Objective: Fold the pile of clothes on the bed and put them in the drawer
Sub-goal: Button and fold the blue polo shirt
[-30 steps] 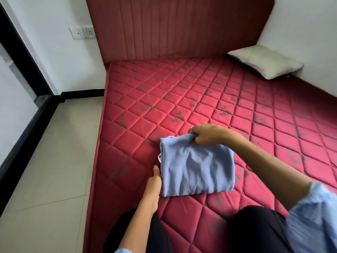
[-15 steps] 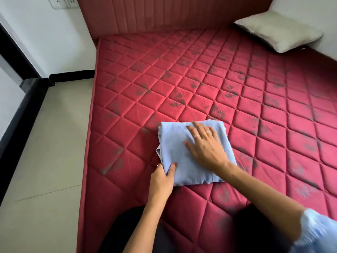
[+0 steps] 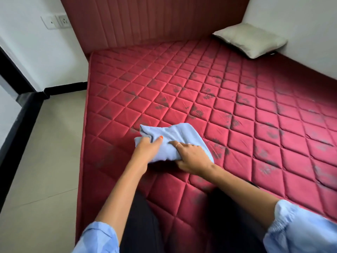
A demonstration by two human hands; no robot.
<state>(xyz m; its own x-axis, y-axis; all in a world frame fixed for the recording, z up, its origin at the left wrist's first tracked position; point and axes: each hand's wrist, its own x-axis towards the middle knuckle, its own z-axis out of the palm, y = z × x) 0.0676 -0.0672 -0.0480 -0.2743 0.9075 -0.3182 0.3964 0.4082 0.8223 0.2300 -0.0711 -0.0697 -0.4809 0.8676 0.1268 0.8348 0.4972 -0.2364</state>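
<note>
both hands hold the folded blue cloth [image 3: 175,137] on the red bed [image 3: 237,125]: left grip [image 3: 147,148] and right grip [image 3: 191,157] each curl round it.

A red quilted mattress [image 3: 237,125] fills the corner between white walls [image 3: 36,52], backed by a padded red headboard [image 3: 155,21]. A beige pillow [image 3: 249,40] lies at its far right corner. Two sockets [image 3: 56,21] sit above the pale tiled floor [image 3: 42,161].

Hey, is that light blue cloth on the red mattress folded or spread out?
Folded. The light blue cloth is a compact bundle, gripped by the left hand and right hand on the red quilted mattress.
</note>
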